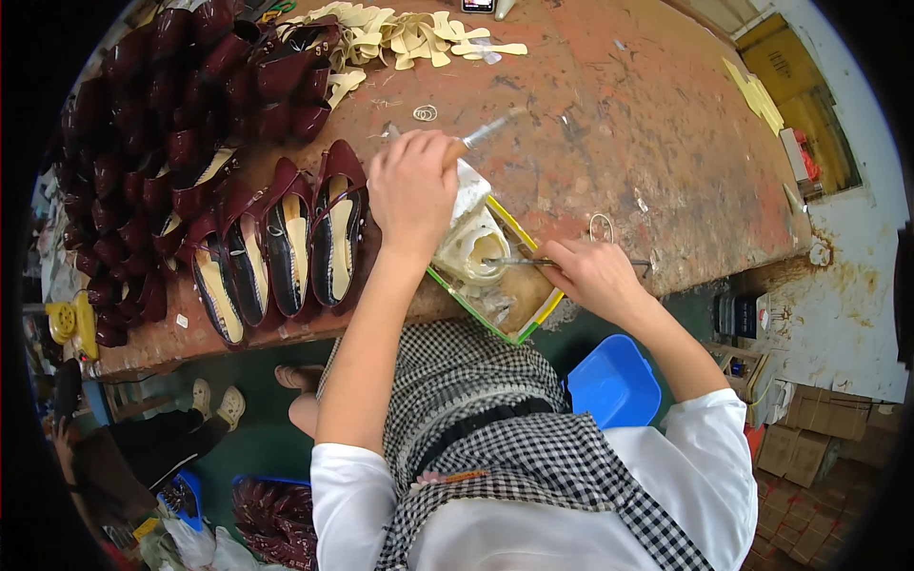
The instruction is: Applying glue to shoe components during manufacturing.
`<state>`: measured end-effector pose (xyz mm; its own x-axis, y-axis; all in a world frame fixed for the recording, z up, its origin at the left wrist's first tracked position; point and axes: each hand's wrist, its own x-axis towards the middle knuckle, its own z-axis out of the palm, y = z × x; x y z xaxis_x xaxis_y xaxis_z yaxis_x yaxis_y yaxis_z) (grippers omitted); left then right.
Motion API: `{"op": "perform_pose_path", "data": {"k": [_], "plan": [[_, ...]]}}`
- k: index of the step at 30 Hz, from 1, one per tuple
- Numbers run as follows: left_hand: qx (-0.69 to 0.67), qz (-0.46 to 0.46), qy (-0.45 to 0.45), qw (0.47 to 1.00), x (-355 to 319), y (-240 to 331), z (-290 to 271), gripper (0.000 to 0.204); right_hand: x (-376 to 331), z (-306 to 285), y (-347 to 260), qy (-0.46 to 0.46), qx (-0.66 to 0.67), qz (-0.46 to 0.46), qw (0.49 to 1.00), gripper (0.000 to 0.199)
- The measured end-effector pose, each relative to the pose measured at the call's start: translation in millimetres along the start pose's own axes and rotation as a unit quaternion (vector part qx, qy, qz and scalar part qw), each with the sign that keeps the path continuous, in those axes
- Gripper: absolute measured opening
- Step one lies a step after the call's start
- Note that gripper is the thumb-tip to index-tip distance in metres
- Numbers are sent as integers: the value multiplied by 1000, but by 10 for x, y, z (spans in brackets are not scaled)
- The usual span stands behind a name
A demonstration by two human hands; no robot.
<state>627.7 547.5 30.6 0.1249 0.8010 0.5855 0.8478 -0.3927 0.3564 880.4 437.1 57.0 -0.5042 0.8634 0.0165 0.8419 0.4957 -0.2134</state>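
Note:
My left hand (411, 190) is closed around the wooden handle of a brush (486, 130), whose metal collar and tip point away to the right over the table. My right hand (595, 276) pinches a thin dark stick (519, 261). The stick's left end reaches into the mouth of a white, crusted pot (470, 249) with pale paste inside. That pot sits in a shallow box (543, 316) with a yellow and green rim at the table's near edge. To the left of my left hand, several dark red shoes (335, 228) with pale insoles stand in a row.
A big heap of dark red shoes (181, 95) covers the table's left side. Pale cut pieces (409, 38) are piled at the far edge. Rubber bands (425, 112) lie on the worn table (657, 162). Below the near edge is a blue basin (617, 381); another person's feet (228, 407) show at lower left.

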Motion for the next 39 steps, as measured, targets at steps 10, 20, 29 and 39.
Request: {"op": "perform_pose_path", "data": {"k": [10,20,29,39], "plan": [[-30,-33,4,999,-53,-7,75,27,-73,203,14,90,-67,-1,994,20],[-37,-24,14,999,-66,-17,92,24,30,-12,52,-55,73,46,995,25],[-32,-26,12,999,-69,-21,97,26,-39,319,223,22,90,49,994,25],[-26,-21,16,999,-67,-19,107,27,-6,433,253,116,-8,20,993,18]]}}
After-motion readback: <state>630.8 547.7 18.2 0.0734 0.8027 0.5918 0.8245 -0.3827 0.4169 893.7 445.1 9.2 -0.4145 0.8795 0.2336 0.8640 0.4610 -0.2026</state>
